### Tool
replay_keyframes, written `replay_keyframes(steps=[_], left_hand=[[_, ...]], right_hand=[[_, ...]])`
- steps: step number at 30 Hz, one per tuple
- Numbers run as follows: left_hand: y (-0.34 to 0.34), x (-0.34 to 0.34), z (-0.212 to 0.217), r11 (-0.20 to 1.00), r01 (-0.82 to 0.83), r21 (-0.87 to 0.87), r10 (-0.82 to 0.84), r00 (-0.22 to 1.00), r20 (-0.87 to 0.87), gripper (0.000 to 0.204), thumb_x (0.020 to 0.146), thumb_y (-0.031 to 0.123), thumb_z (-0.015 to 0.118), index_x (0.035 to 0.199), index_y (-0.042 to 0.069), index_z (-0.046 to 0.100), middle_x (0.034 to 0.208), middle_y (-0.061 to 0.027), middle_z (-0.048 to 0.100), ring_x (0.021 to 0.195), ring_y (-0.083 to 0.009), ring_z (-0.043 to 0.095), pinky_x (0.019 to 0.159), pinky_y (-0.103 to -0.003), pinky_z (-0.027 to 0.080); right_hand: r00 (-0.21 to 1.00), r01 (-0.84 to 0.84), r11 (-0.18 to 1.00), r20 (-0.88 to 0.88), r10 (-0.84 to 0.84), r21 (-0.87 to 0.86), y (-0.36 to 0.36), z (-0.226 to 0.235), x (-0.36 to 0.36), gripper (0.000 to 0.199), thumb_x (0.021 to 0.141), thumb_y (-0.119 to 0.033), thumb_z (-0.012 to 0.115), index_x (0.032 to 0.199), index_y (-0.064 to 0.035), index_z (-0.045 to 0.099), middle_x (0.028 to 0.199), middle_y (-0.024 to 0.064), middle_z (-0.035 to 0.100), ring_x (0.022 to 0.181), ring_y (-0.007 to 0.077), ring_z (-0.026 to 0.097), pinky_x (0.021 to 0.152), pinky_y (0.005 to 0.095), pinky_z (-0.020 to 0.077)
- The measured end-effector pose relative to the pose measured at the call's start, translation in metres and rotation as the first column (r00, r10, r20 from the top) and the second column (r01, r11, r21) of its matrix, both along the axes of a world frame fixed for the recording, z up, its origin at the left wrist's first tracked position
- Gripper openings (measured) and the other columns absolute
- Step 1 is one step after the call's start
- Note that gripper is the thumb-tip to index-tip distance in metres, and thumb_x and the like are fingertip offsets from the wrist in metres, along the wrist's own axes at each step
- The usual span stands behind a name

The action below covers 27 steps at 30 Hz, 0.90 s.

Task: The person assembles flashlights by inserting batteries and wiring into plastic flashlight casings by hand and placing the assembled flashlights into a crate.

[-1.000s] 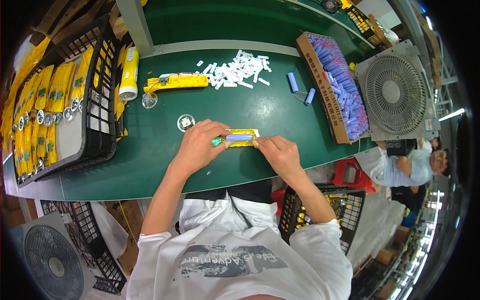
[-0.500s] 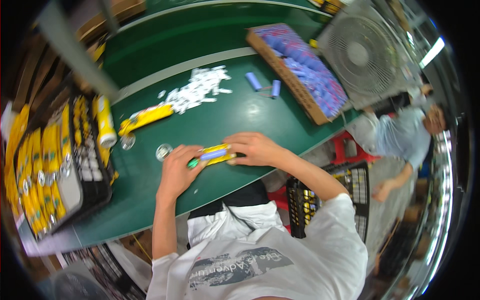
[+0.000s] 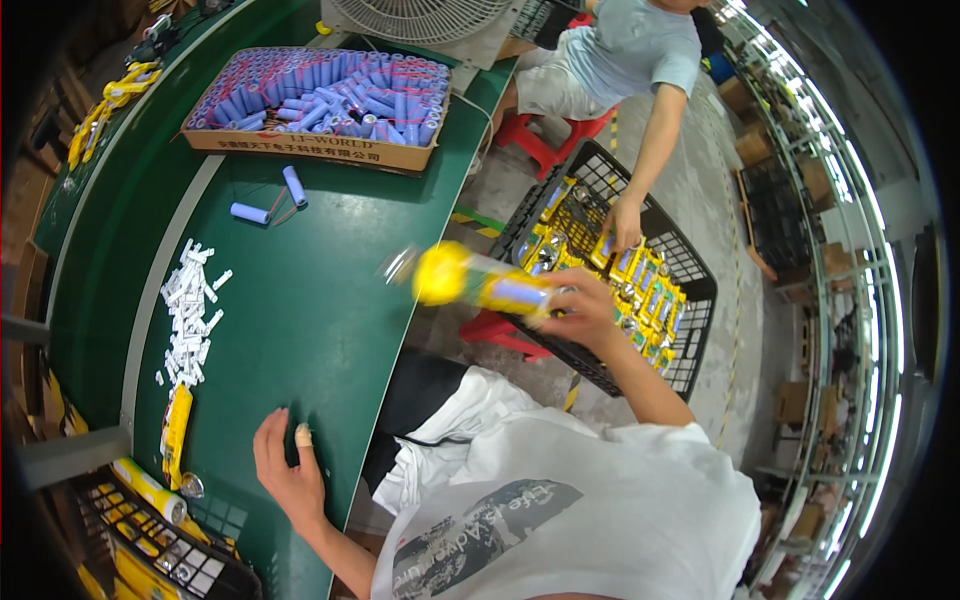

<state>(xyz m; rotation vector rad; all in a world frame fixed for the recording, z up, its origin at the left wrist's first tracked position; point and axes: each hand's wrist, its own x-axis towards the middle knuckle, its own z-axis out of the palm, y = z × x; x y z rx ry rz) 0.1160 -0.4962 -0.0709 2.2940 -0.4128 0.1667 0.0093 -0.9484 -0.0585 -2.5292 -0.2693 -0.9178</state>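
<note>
My right hand (image 3: 590,312) grips a yellow flashlight (image 3: 445,275) by its body, with a blue cell showing along its side. The flashlight is blurred by motion, its clear head end pointing left over the table edge. Below that hand is a black mesh crate (image 3: 512,238) holding several rows of yellow flashlights (image 3: 650,305). My left hand (image 3: 290,468) is above the green table (image 3: 290,330), fingers spread and holding nothing; a light wrap covers the thumb tip.
Another person's hand (image 3: 625,225) reaches into the crate. On the table are a carton (image 3: 310,150) of blue cells, two loose cells (image 3: 250,213), white pieces (image 3: 187,315) and a yellow flashlight casing (image 3: 176,435). Red stools (image 3: 545,140) and a fan (image 3: 420,15) stand nearby.
My view has turned right. My right hand has carried the flashlight from the table toward the crate. My left hand has let go of it. The other person's hand is now in the crate.
</note>
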Motion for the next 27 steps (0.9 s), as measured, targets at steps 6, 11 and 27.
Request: replay_keyframes(steps=[6,11,27], left_hand=[[-0.010,-0.003,-0.004,0.995,0.014,0.101,-0.015,1.000,0.002,0.025,0.093,0.008,0.072,0.117,-0.001,0.071,0.121,-0.0160,0.068,0.112,-0.0366,0.061,0.097,-0.046,0.049],[-0.008,-0.005,-0.005,0.992,0.014,0.129,-0.013,1.000,-0.011,0.025,0.093,0.009,0.072,0.117,0.000,0.072,0.125,-0.0160,0.066,0.114,-0.0366,0.060,0.098,-0.046,0.049],[-0.007,-0.005,-0.005,0.995,-0.008,0.102,0.010,1.000,-0.022,0.023,0.093,0.007,0.071,0.115,0.000,0.072,0.123,-0.0148,0.066,0.112,-0.0360,0.060,0.096,-0.046,0.050]], right_hand=[[0.732,0.679,0.722,-0.054,-0.679,0.132,-0.091,-0.051,-0.082,0.030,0.074,-0.016,0.095,0.084,-0.0034,0.070,0.109,0.0167,0.077,0.095,0.0288,0.075,0.081,0.0371,0.0578],[0.728,0.685,0.728,-0.017,-0.686,-0.037,-0.141,-0.084,-0.106,0.031,0.075,-0.019,0.094,0.084,-0.0024,0.069,0.109,0.0174,0.076,0.098,0.0318,0.074,0.083,0.0393,0.0578],[0.242,0.955,0.169,-0.315,-0.918,0.244,-0.167,-0.144,-0.050,0.054,0.080,-0.051,0.085,0.066,-0.0017,0.068,0.062,0.0118,0.065,0.058,0.0222,0.058,0.062,0.0404,0.0477]])
